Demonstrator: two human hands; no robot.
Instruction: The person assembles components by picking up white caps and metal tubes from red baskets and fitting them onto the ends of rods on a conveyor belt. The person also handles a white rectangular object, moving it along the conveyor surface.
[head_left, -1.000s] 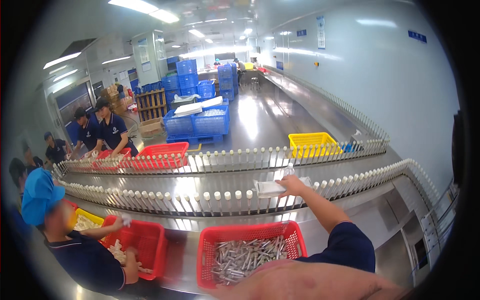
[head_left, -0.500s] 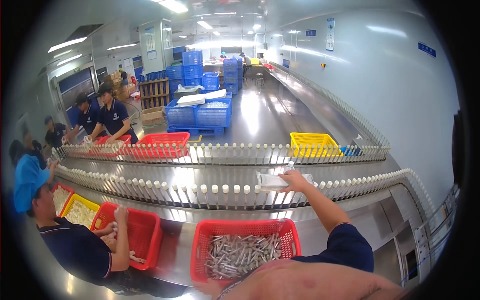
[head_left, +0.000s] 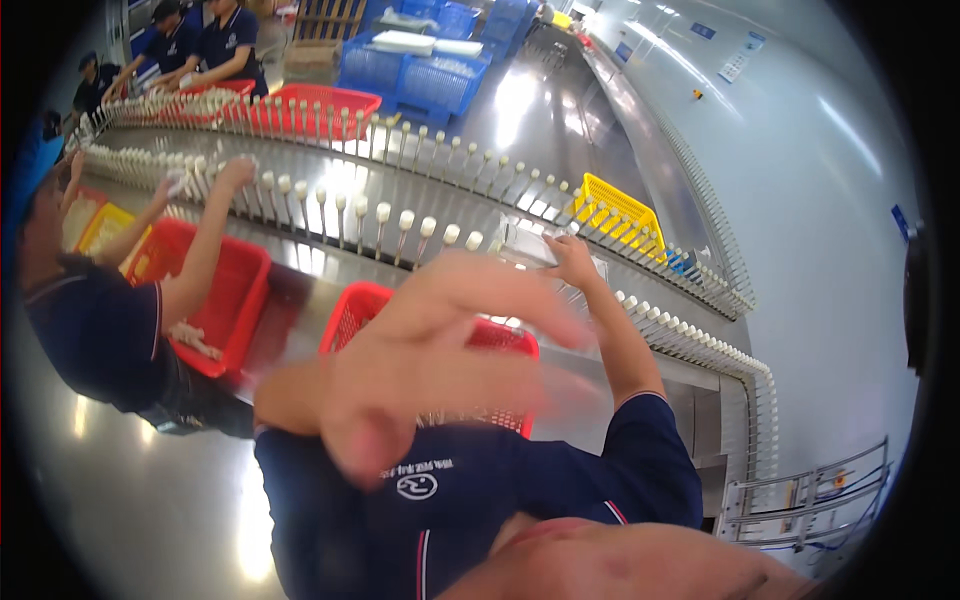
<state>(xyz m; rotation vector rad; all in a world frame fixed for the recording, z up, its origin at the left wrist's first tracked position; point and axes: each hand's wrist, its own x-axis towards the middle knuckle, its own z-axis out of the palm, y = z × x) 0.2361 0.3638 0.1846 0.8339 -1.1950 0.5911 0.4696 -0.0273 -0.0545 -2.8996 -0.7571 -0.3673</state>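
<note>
My left hand (head_left: 430, 355) is raised close in front of me, large and slightly blurred. Its fingers are stretched out and apart, and nothing shows in them. Farther off, my right arm reaches over the near row of upright rods. My right hand (head_left: 573, 262) grips a flat, clear plastic pack (head_left: 527, 240) with whitish contents; the top of a small clear bottle (head_left: 573, 229) shows just above the fingers. Pale capped heads (head_left: 428, 226) top the rods beside it. Behind my left hand, a red basket (head_left: 350, 305) is mostly covered, its contents largely hidden.
Two rows of rods run along the metal line, curving at the right. A co-worker in a blue cap (head_left: 110, 310) reaches to the row on my left, beside another red basket (head_left: 245, 270). Across the line stand a yellow basket (head_left: 620, 212) and blue crates (head_left: 435, 85).
My left hand has come up into the foreground, covering much of the red basket. My view has tilted downward and turned. My right hand still holds the pack. The co-worker's arms now reach the rods.
</note>
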